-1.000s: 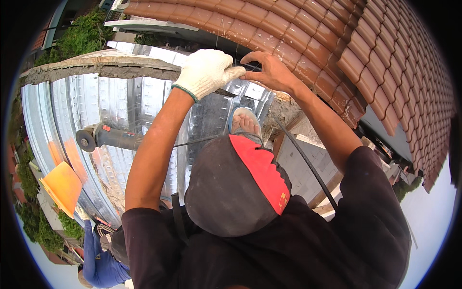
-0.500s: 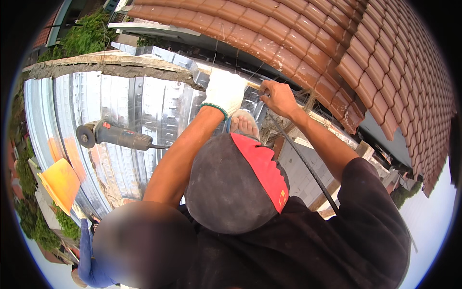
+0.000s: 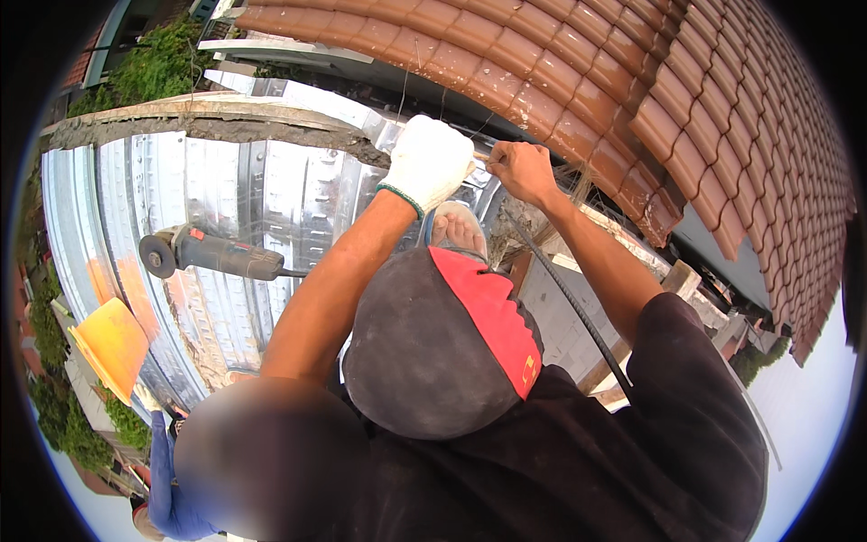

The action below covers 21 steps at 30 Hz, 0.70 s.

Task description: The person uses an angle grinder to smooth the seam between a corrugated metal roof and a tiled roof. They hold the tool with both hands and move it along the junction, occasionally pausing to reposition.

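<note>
Metal sheets (image 3: pixel 293 199), ribbed and shiny, spread out to the left of my hands and run on toward them. My left hand (image 3: pixel 426 167), gloved in white, turns its back to view; its fingers curl out of sight, so I cannot tell whether they are gripping anything. My right hand (image 3: pixel 524 172) is bare and just beside it, fingers bent and tips drawn toward the left one; what, if anything, they pinch, I cannot tell. Just below my left hand shows a sandalled foot (image 3: pixel 459 228). Left of that hand and lower, a grinder (image 3: pixel 212 253) lies on the sheets, its disc (image 3: pixel 158 256) at the end farther from me. Well beyond it is a yellow panel (image 3: pixel 111 343), near a person (image 3: pixel 161 470) in blue. Below my right hand, a dark ribbed rod (image 3: pixel 578 312) slants down. Brown tiles (image 3: pixel 578 63) lie above both hands.
</note>
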Each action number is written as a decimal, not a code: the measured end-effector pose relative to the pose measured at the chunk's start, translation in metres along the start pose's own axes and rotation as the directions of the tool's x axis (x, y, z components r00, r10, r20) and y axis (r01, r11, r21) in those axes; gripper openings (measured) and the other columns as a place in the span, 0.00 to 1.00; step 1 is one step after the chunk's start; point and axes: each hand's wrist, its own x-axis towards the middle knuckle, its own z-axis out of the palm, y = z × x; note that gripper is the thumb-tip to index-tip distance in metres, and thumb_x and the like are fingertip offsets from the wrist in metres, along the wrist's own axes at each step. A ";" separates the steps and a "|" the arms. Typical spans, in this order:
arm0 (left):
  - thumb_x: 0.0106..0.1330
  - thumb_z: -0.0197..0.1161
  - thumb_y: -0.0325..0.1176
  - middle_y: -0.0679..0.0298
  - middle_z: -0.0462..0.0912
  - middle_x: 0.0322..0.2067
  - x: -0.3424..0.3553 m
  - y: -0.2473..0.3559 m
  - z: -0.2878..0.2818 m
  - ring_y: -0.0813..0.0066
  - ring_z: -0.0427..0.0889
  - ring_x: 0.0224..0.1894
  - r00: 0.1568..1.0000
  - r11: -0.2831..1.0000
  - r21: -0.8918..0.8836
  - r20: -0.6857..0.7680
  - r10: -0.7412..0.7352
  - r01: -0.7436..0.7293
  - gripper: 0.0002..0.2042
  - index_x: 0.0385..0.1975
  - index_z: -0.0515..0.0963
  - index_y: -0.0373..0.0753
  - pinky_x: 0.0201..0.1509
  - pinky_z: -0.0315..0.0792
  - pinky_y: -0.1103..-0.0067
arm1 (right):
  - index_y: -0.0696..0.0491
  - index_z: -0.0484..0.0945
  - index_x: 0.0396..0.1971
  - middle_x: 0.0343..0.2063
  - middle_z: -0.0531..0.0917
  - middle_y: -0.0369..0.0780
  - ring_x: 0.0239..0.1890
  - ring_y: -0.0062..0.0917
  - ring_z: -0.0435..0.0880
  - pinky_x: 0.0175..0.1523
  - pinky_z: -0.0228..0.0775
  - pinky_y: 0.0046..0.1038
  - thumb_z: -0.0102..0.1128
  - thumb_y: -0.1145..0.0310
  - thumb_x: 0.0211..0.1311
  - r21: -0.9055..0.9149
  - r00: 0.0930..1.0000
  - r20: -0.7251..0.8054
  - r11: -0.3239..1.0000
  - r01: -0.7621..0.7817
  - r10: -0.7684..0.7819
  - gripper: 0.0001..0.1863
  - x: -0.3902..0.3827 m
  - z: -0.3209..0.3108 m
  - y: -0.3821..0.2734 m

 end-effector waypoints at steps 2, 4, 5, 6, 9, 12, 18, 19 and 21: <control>0.65 0.69 0.46 0.56 0.90 0.25 0.021 -0.006 0.001 0.58 0.92 0.32 1.000 0.999 0.033 -0.008 -0.010 0.011 0.14 0.26 0.92 0.44 0.39 0.79 0.60 | 0.47 0.90 0.45 0.38 0.93 0.43 0.52 0.42 0.88 0.67 0.66 0.50 0.70 0.60 0.66 -0.025 0.999 0.036 1.000 0.019 -0.018 0.12 0.011 -0.004 0.003; 0.62 0.69 0.43 0.57 0.90 0.25 0.029 -0.006 0.007 0.58 0.92 0.32 1.000 0.999 0.048 -0.016 -0.010 0.011 0.11 0.25 0.92 0.45 0.36 0.79 0.60 | 0.46 0.90 0.47 0.38 0.93 0.43 0.53 0.42 0.88 0.67 0.66 0.50 0.70 0.59 0.66 -0.085 0.998 0.026 0.995 0.059 -0.057 0.13 0.010 -0.003 0.005; 0.61 0.69 0.42 0.57 0.90 0.25 0.026 -0.001 0.008 0.58 0.91 0.31 0.999 0.997 0.071 -0.033 0.017 -0.014 0.10 0.25 0.92 0.45 0.35 0.79 0.59 | 0.46 0.90 0.47 0.38 0.93 0.42 0.53 0.42 0.88 0.67 0.66 0.50 0.70 0.59 0.66 -0.135 0.996 -0.002 0.987 0.091 -0.092 0.13 0.005 0.000 0.004; 0.60 0.70 0.42 0.58 0.90 0.24 0.019 0.005 0.009 0.58 0.91 0.30 0.998 0.995 0.096 -0.050 0.041 -0.036 0.10 0.24 0.92 0.46 0.34 0.79 0.59 | 0.45 0.90 0.47 0.39 0.93 0.42 0.54 0.41 0.88 0.67 0.66 0.50 0.70 0.58 0.65 -0.186 0.991 -0.027 0.975 0.123 -0.130 0.14 0.000 0.002 0.004; 0.60 0.68 0.41 0.61 0.86 0.25 -0.032 0.024 0.005 0.59 0.86 0.35 0.972 0.983 0.004 -0.154 0.180 -0.181 0.09 0.23 0.88 0.46 0.43 0.78 0.62 | 0.46 0.88 0.45 0.40 0.91 0.40 0.57 0.39 0.85 0.76 0.61 0.55 0.73 0.59 0.65 -0.112 0.982 0.039 0.975 0.190 -0.186 0.12 -0.046 0.001 -0.006; 0.62 0.66 0.39 0.63 0.85 0.27 -0.062 0.004 -0.001 0.61 0.85 0.39 0.974 0.980 0.024 -0.108 0.198 -0.196 0.06 0.26 0.86 0.48 0.47 0.75 0.63 | 0.45 0.87 0.44 0.43 0.89 0.39 0.60 0.39 0.83 0.81 0.55 0.57 0.76 0.58 0.64 -0.134 0.979 -0.037 0.972 0.194 -0.201 0.13 -0.067 0.000 -0.016; 0.70 0.71 0.47 0.60 0.84 0.23 -0.007 -0.050 -0.067 0.57 0.85 0.32 0.924 0.991 0.132 -0.383 0.018 0.036 0.16 0.24 0.86 0.44 0.40 0.76 0.60 | 0.57 0.86 0.56 0.55 0.88 0.50 0.59 0.47 0.86 0.70 0.73 0.44 0.80 0.51 0.62 0.105 0.854 -0.477 0.951 0.292 -0.210 0.30 -0.010 -0.103 -0.036; 0.70 0.71 0.49 0.62 0.84 0.22 0.000 -0.058 -0.090 0.60 0.85 0.29 0.876 0.990 0.133 -0.481 0.029 0.041 0.16 0.26 0.86 0.45 0.38 0.77 0.62 | 0.59 0.85 0.58 0.56 0.88 0.53 0.61 0.45 0.86 0.66 0.77 0.41 0.78 0.50 0.66 0.147 0.803 -0.572 0.943 0.299 -0.166 0.31 0.002 -0.128 -0.037; 0.71 0.72 0.51 0.65 0.84 0.20 0.001 -0.074 -0.138 0.66 0.84 0.23 0.721 0.996 0.071 -0.693 0.015 0.048 0.18 0.26 0.86 0.44 0.30 0.75 0.68 | 0.61 0.85 0.58 0.54 0.91 0.52 0.58 0.40 0.90 0.65 0.78 0.36 0.75 0.52 0.71 0.220 0.740 -0.648 0.886 0.407 -0.179 0.28 0.019 -0.172 -0.046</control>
